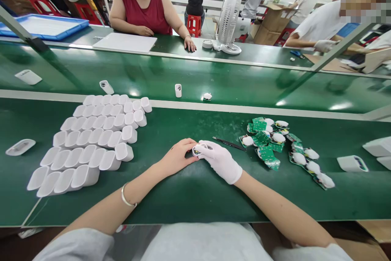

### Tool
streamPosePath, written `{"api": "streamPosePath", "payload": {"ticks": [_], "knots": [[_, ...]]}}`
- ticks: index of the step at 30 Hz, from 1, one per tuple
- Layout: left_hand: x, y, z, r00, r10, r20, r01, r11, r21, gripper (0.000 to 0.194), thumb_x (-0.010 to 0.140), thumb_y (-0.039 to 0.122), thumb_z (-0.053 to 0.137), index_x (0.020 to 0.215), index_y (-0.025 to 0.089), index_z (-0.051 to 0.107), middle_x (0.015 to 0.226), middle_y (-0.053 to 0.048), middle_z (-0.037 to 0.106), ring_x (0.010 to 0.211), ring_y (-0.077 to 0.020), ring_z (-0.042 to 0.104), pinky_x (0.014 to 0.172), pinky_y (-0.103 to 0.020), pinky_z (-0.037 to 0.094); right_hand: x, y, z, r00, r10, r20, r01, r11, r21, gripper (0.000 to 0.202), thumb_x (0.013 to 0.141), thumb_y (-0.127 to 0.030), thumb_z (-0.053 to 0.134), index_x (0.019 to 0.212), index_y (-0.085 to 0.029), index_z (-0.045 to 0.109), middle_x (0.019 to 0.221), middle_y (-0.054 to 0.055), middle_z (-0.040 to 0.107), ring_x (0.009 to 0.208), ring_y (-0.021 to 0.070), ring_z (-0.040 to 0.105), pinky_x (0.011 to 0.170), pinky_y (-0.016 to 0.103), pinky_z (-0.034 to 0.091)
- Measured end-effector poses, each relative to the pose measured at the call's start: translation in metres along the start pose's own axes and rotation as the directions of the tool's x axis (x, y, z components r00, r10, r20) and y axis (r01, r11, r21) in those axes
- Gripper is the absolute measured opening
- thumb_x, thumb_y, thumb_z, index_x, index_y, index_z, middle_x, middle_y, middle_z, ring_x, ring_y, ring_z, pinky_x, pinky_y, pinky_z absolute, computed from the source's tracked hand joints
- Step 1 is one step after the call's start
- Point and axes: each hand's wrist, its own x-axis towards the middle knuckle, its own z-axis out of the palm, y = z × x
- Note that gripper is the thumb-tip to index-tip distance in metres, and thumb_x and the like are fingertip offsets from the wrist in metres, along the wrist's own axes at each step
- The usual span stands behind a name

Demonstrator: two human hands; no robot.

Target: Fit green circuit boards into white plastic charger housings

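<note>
Between my two hands, just above the green bench, is a small white plastic housing (196, 152) with something inside its open end. My bare left hand (180, 156) grips it from the left with thumb and fingers. My right hand (220, 161), in a white glove, closes on it from the other side, its fingers over the opening. Black tweezers (229, 143) lie just beyond my right hand. To the right is a loose pile of green circuit boards (266, 153) with white parts on them. Rows of white housings (91, 134) stand at the left.
A white housing (352, 163) lies at the right, and an oval white piece (20, 147) at far left. A raised ledge (195, 108) runs behind, with a few parts on the belt beyond. Across it are a fan (228, 23), a blue tray (42, 27) and several people.
</note>
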Motion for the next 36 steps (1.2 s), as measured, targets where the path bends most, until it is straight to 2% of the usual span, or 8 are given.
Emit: {"api": "streamPosePath", "payload": {"ticks": [2,5,10,14,19,21,29,36], "knots": [[0.000,0.003,-0.005,1.000,-0.017,-0.013,0.018,0.993,0.113,0.048,0.079,0.042,0.063,0.124,0.026,0.054,0.122,-0.005,0.056,0.109,-0.0231,0.054,0.093,-0.037,0.045,0.003,-0.001,-0.002,0.974,0.225,-0.020,-0.205,0.918,0.340,0.020,0.081,-0.028,0.062,0.098,-0.026,0.072,0.104,0.003,0.069,0.096,0.0196,0.062,0.089,0.033,0.049],[0.003,0.005,-0.020,0.979,-0.073,-0.191,0.140,0.922,0.361,0.052,0.082,0.047,0.056,0.127,0.022,0.050,0.128,-0.007,0.053,0.116,-0.0283,0.047,0.101,-0.046,0.037,0.006,-0.002,-0.016,0.833,0.541,0.116,-0.385,0.417,0.824,0.022,0.079,-0.036,0.064,0.091,-0.019,0.071,0.089,0.003,0.070,0.079,0.0148,0.063,0.074,0.027,0.054],[0.006,-0.013,-0.049,0.700,-0.189,-0.689,0.641,0.593,0.488,0.056,0.084,0.034,0.048,0.133,0.007,0.041,0.138,-0.022,0.039,0.122,-0.0410,0.036,0.095,-0.056,0.034,0.009,-0.004,-0.042,0.699,0.616,0.364,-0.386,-0.104,0.917,0.012,0.083,-0.028,0.062,0.086,-0.017,0.066,0.071,0.001,0.064,0.058,0.0068,0.057,0.054,0.013,0.051],[0.005,-0.029,-0.057,0.642,-0.234,-0.730,0.727,0.490,0.482,0.053,0.082,0.026,0.045,0.130,0.004,0.041,0.130,-0.026,0.046,0.118,-0.0415,0.038,0.091,-0.058,0.035,0.008,-0.002,-0.044,0.739,0.584,0.337,-0.456,0.064,0.887,0.022,0.087,-0.036,0.054,0.086,-0.017,0.065,0.073,0.003,0.065,0.059,0.0099,0.059,0.057,0.019,0.055],[0.003,-0.027,-0.059,0.651,-0.236,-0.721,0.718,0.498,0.486,0.038,0.083,0.019,0.039,0.118,0.009,0.052,0.121,-0.022,0.055,0.116,-0.0395,0.039,0.088,-0.059,0.032,-0.003,0.004,-0.035,0.915,0.371,-0.162,-0.276,0.864,0.421,0.037,0.091,-0.041,0.042,0.101,-0.017,0.068,0.088,0.008,0.068,0.083,0.0192,0.063,0.076,0.034,0.054],[0.003,-0.024,-0.060,0.653,-0.231,-0.721,0.711,0.513,0.480,0.034,0.085,0.017,0.036,0.111,0.011,0.057,0.113,-0.020,0.059,0.114,-0.0385,0.041,0.088,-0.059,0.031,-0.008,0.006,-0.030,0.955,0.169,-0.244,-0.160,0.986,0.053,0.035,0.093,-0.038,0.040,0.103,-0.021,0.068,0.089,0.007,0.068,0.086,0.0189,0.062,0.079,0.032,0.051],[0.004,-0.021,-0.040,0.798,-0.051,-0.600,0.456,0.703,0.546,0.037,0.089,0.022,0.039,0.120,0.012,0.057,0.104,-0.015,0.063,0.104,-0.0323,0.047,0.094,-0.052,0.032,0.038,-0.004,-0.023,0.989,-0.139,0.053,0.147,0.860,-0.489,0.029,0.094,-0.032,0.042,0.109,-0.027,0.066,0.082,0.001,0.063,0.070,0.0107,0.056,0.063,0.020,0.040],[0.007,-0.024,-0.022,0.750,-0.093,-0.655,0.345,0.900,0.268,0.065,0.081,0.022,0.052,0.141,0.014,0.029,0.134,-0.018,0.037,0.118,-0.0302,0.040,0.094,-0.047,0.042,0.159,0.039,-0.071,0.937,0.170,-0.306,-0.320,0.769,-0.553,0.035,0.093,-0.031,0.040,0.115,-0.020,0.065,0.084,0.008,0.065,0.078,0.0179,0.059,0.066,0.026,0.039]]}}
